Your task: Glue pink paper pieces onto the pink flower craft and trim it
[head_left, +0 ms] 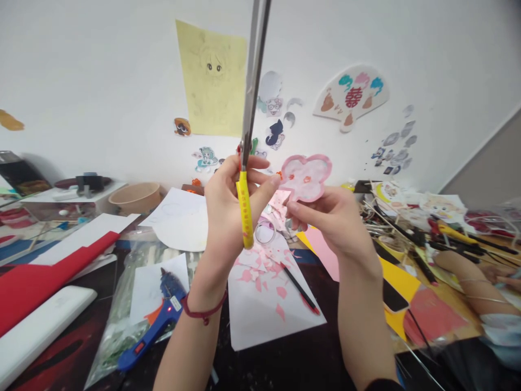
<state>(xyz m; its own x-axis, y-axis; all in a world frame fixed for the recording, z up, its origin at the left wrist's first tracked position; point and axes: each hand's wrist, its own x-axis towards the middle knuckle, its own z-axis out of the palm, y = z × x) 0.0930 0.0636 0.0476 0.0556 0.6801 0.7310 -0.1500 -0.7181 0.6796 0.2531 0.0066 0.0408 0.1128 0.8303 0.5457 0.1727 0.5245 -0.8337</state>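
Note:
My left hand [228, 212] is raised in the middle, holding a pair of scissors [245, 209] with a yellow handle and blades pointing up. A small orange-red flower [279, 175] shows at its thumb tip; whether it is pinched there I cannot tell. Between thumb and fingers of my right hand [331, 217] is a white flower-shaped cutout [306, 179] with a pink border and small orange-red blossoms on it. Below both hands, a white sheet [260, 326] bears pink paper scraps [258, 266], a dark pencil [300, 288] and a roll of tape [265, 231].
A blue glue gun [157, 320], its red light on, lies at the left by red card [61, 271] and a white box-like object [44, 326]. Yellow paper [396, 320], a phone [391, 293] and another person's arm [468, 277] are at the right. Drawings hang on the wall behind.

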